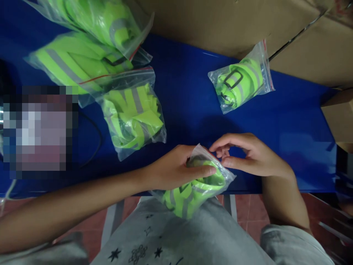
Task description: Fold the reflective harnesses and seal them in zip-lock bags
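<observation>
My left hand (pixel 182 167) grips a clear zip bag (pixel 204 191) by its upper part, with the thumb lying across the front. Folded neon green fabric with grey reflective stripes fills this bag, which is tilted over the table's front edge near my lap. At the bag's red-edged mouth is my right hand (pixel 242 154), its thumb and index finger apart and their tips at or close to the plastic. Whether those tips touch the bag I cannot tell. Left of centre lies another bag of striped green fabric (pixel 135 117).
More bags of green fabric (pixel 82 62) overlap at the back left. A single bag with a black buckle inside (pixel 239 84) lies at the back right. Cardboard boxes (pixel 206 25) line the back of the blue table (pixel 187 92). A smaller box (pixel 339 114) stands at right.
</observation>
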A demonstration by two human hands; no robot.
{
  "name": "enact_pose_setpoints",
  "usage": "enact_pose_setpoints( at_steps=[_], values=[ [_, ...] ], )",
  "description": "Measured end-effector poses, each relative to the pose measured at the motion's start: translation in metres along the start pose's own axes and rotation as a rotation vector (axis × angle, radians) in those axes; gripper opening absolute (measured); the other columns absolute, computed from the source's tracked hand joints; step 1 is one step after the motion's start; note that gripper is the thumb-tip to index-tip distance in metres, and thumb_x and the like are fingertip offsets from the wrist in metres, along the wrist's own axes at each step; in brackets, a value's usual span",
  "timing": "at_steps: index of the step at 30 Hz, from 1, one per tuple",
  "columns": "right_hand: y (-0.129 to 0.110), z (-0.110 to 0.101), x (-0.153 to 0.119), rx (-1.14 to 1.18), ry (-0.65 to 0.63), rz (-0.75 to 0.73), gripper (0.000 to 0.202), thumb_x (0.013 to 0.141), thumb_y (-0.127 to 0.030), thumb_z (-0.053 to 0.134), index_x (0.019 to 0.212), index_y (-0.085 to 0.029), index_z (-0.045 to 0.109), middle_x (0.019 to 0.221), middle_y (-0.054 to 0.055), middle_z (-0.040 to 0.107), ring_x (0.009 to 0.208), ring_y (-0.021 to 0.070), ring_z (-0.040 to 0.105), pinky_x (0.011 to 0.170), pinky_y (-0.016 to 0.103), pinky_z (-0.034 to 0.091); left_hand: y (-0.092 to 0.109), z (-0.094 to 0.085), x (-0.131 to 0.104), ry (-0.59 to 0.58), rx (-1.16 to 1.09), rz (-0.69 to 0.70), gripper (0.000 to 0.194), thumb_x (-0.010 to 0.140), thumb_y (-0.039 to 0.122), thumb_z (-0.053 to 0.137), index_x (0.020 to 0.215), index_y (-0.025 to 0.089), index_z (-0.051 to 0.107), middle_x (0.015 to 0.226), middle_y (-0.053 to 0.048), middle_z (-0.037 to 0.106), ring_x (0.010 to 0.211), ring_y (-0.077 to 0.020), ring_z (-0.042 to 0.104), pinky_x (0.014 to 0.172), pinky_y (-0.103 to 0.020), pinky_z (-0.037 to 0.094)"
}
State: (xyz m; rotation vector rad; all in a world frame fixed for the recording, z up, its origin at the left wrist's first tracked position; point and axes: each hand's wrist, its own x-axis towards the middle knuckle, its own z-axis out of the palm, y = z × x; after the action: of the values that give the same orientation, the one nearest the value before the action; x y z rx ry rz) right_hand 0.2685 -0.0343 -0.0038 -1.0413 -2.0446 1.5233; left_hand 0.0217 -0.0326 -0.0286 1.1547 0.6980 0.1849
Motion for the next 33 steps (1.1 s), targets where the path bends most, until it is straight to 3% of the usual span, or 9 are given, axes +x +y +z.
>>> enact_pose_setpoints(
  at_steps=[6, 9, 13, 16, 22, 27, 30, 33],
  values=[
    [-0.005, 0.001, -0.003, -0.033, 0.044, 0.051, 0.008, 0.099, -0.027, 0.072, 0.102, -0.020, 0.072, 0.088, 0.000, 0.075, 0.076, 0.0093, 0.068, 0.070, 0.021, 0.052, 0.000, 0.000, 0.002, 0.065, -0.051, 0.018, 0.029, 0.091, 0.046, 0.073, 0.093, 0.017, 0.072, 0.070, 0.004, 0.058, 0.063, -0.0093, 0.050, 0.054, -0.020, 0.036],
    [-0.008, -0.002, -0.005, -0.035, 0.087, 0.087, 0.011, 0.101, -0.030, 0.069, 0.105, -0.020, 0.071, 0.093, 0.003, 0.075, 0.080, 0.0111, 0.068, 0.071, 0.022, 0.052, -0.002, -0.001, 0.002, 0.131, -0.065, 0.042, 0.028, 0.095, 0.045, 0.069, 0.099, 0.018, 0.075, 0.075, 0.002, 0.066, 0.066, -0.0106, 0.055, 0.057, -0.021, 0.041],
    [-0.007, -0.005, -0.007, -0.043, 0.028, 0.130, 0.026, 0.092, -0.033, 0.080, 0.113, -0.020, 0.071, 0.095, 0.002, 0.076, 0.079, 0.0109, 0.069, 0.071, 0.021, 0.053, 0.001, -0.004, 0.003, 0.186, -0.185, 0.071, 0.023, 0.094, 0.040, 0.071, 0.099, 0.018, 0.077, 0.077, 0.001, 0.069, 0.067, -0.0107, 0.058, 0.062, -0.021, 0.044],
    [-0.004, -0.002, -0.007, -0.048, 0.061, 0.169, 0.017, 0.092, -0.031, 0.080, 0.102, -0.020, 0.073, 0.087, -0.002, 0.075, 0.074, 0.0086, 0.067, 0.069, 0.019, 0.051, 0.004, -0.004, 0.005, 0.216, -0.278, 0.053, 0.020, 0.093, 0.038, 0.073, 0.096, 0.018, 0.078, 0.081, 0.000, 0.072, 0.073, -0.0120, 0.062, 0.067, -0.022, 0.047],
    [-0.005, 0.000, -0.007, -0.074, 0.105, 0.200, 0.018, 0.098, -0.037, 0.073, 0.103, -0.020, 0.073, 0.084, -0.001, 0.073, 0.073, 0.0082, 0.066, 0.065, 0.019, 0.048, 0.003, 0.001, 0.005, 0.326, -0.164, 0.120, 0.024, 0.100, 0.038, 0.066, 0.098, 0.020, 0.081, 0.089, -0.001, 0.075, 0.079, -0.0122, 0.064, 0.073, -0.023, 0.049],
    [-0.005, -0.007, -0.008, -0.026, 0.029, 0.261, 0.026, 0.099, -0.042, 0.071, 0.113, -0.020, 0.073, 0.086, 0.000, 0.074, 0.074, 0.0105, 0.067, 0.066, 0.021, 0.049, 0.001, 0.003, 0.002, 0.381, -0.067, 0.128, 0.029, 0.103, 0.041, 0.061, 0.097, 0.020, 0.080, 0.091, -0.002, 0.074, 0.081, -0.0135, 0.066, 0.073, -0.024, 0.050],
    [-0.005, -0.013, -0.009, 0.014, -0.026, 0.300, 0.023, 0.097, -0.041, 0.073, 0.103, -0.019, 0.074, 0.087, 0.001, 0.075, 0.074, 0.0109, 0.067, 0.066, 0.022, 0.051, 0.001, 0.002, 0.001, 0.406, -0.063, 0.132, 0.030, 0.103, 0.043, 0.061, 0.095, 0.021, 0.079, 0.089, -0.001, 0.073, 0.080, -0.0135, 0.065, 0.072, -0.024, 0.050],
    [-0.004, -0.016, -0.009, 0.063, 0.002, 0.365, 0.026, 0.093, -0.043, 0.076, 0.088, -0.019, 0.072, 0.078, 0.000, 0.072, 0.068, 0.0106, 0.064, 0.061, 0.021, 0.049, 0.002, 0.001, 0.001, 0.449, -0.062, 0.130, 0.026, 0.101, 0.042, 0.064, 0.093, 0.023, 0.079, 0.080, 0.000, 0.071, 0.072, -0.0127, 0.061, 0.066, -0.024, 0.047]
  ],
)
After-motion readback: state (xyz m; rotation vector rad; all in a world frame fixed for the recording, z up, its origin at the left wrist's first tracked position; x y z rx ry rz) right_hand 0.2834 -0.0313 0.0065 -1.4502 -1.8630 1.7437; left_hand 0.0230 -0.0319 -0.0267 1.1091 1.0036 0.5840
